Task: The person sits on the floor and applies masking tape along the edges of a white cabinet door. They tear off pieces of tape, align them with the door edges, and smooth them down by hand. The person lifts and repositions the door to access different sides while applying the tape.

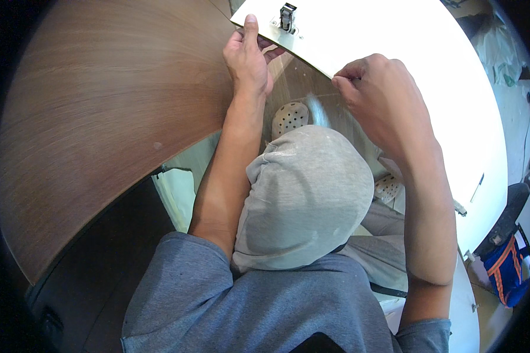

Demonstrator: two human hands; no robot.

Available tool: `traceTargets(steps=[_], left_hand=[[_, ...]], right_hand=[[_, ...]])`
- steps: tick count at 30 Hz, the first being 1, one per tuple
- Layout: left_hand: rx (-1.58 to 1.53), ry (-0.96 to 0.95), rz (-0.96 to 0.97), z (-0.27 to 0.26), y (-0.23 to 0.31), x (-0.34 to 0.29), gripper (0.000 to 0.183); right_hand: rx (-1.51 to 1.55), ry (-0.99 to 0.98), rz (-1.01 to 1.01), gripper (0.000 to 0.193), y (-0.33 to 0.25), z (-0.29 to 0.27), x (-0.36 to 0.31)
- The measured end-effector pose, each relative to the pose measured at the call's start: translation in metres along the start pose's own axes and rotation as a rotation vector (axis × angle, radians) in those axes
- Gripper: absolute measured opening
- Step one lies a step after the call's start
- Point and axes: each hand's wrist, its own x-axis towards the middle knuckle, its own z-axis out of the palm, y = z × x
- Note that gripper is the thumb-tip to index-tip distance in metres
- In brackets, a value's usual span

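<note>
At edge of white panel (400, 29): left hand (248, 65) half-curled, gripping; right hand (383, 97) pinched closed

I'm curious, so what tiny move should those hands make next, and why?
Perhaps slide the right hand along the edge of the white panel: it seems pinched there, while the left hand holds the corner near the dark hinge.

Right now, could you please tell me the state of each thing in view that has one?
Left hand: grip closed on the white panel, thumb on its face.
White panel: held near one corner.
Right hand: fingers bent at the panel's edge; whether they pinch it is unclear.
Hinge: mounted on the panel; open or folded, unclear.
Wood-grain surface: marked with a small pale spot.
</note>
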Motion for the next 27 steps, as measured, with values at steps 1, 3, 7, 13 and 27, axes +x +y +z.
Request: traceTargets(steps=[1, 3, 7, 13, 27], left_hand=[[-0.003, 0.004, 0.005, 0.001, 0.000, 0.000, 0.038], [0.002, 0.005, 0.003, 0.001, -0.001, 0.001, 0.038], [0.021, 0.015, 0.001, 0.000, -0.002, 0.002, 0.039], [0.028, 0.023, -0.011, 0.000, -0.004, 0.003, 0.039], [0.016, 0.035, 0.011, -0.011, -0.015, 0.013, 0.037]], right_hand=[[-0.021, -0.009, -0.001, 0.024, 0.000, 0.000, 0.002], [-0.055, -0.027, 0.013, 0.024, 0.000, 0.001, 0.004], [-0.080, -0.028, -0.013, 0.024, 0.002, 0.002, 0.008], [-0.186, -0.090, 0.006, 0.028, -0.001, -0.001, 0.012], [-0.210, -0.057, -0.019, 0.024, 0.001, 0.005, 0.014]])
